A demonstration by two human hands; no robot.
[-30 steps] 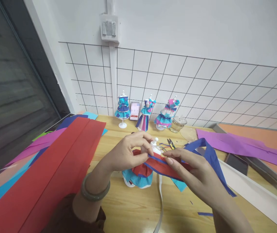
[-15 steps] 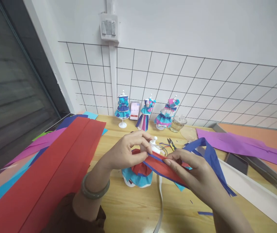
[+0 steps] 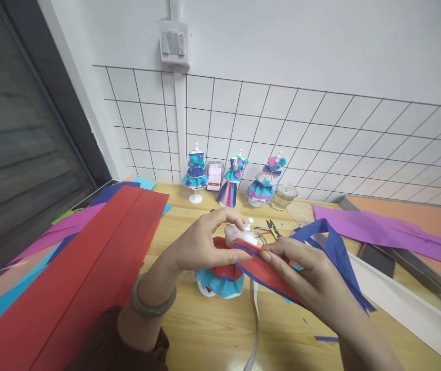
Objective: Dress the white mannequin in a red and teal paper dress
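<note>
A small white mannequin (image 3: 231, 236) leans before me, wearing a skirt (image 3: 220, 282) of red over light blue layers. Across its upper body lies a red strip with blue edges (image 3: 278, 280). My right hand (image 3: 301, 263) pinches that strip near its upper edge between thumb and fingers. My left hand (image 3: 208, 242) curves around the mannequin, its thumb against the strip and its index finger near the mannequin's neck. Thumb and index finger stand apart. Part of the skirt is hidden behind the hands and strip.
Red sheets (image 3: 100, 257) cover the left side. Behind stand three dressed mannequins (image 3: 196, 170), a phone (image 3: 215, 176) and a glass cup (image 3: 284, 197). Yellow-black snips (image 3: 272, 229), a blue strip (image 3: 340, 252), a tape measure (image 3: 256, 319) and purple paper (image 3: 375, 226) lie around.
My left index finger has lifted off the red strip toward the mannequin's neck, and the thumb has slid right. More of the mannequin's white shoulder shows. My right hand keeps its pinch.
</note>
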